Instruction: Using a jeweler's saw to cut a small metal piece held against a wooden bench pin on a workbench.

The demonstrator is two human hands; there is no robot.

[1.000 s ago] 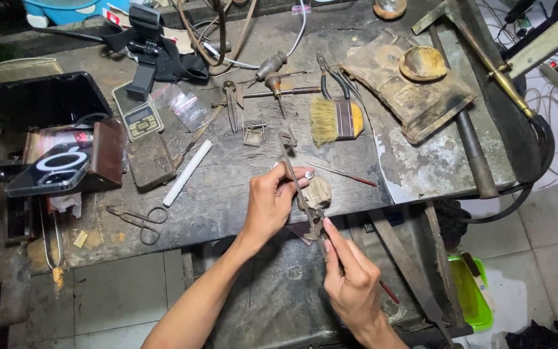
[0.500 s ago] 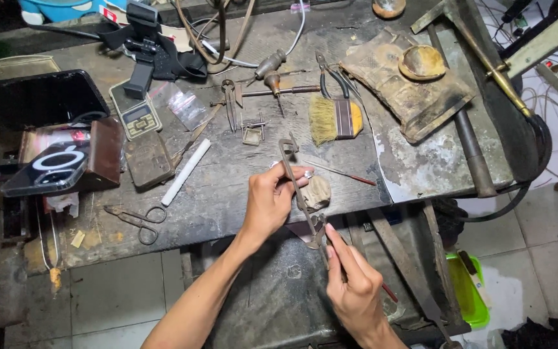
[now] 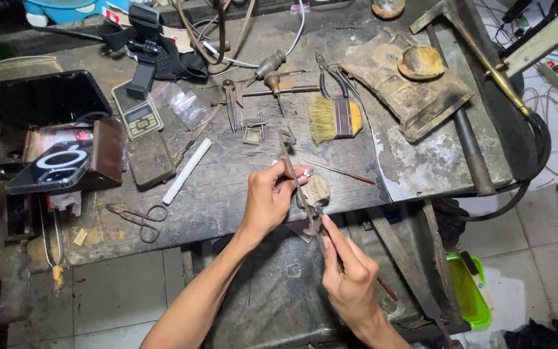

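While its long axis runs away from the body over the tabletop (image 3: 227, 194) edge, a slender metal tool (image 3: 297, 184) is pinched mid-length by the left hand (image 3: 271, 200); its near end is clamped by the right hand (image 3: 350, 278) fingers.

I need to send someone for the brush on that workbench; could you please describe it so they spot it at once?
On the dark workbench, look just left of the worn brown leather pad. The brush lies flat there below the pliers, the only thing with pale straw bristles and a yellow handle.
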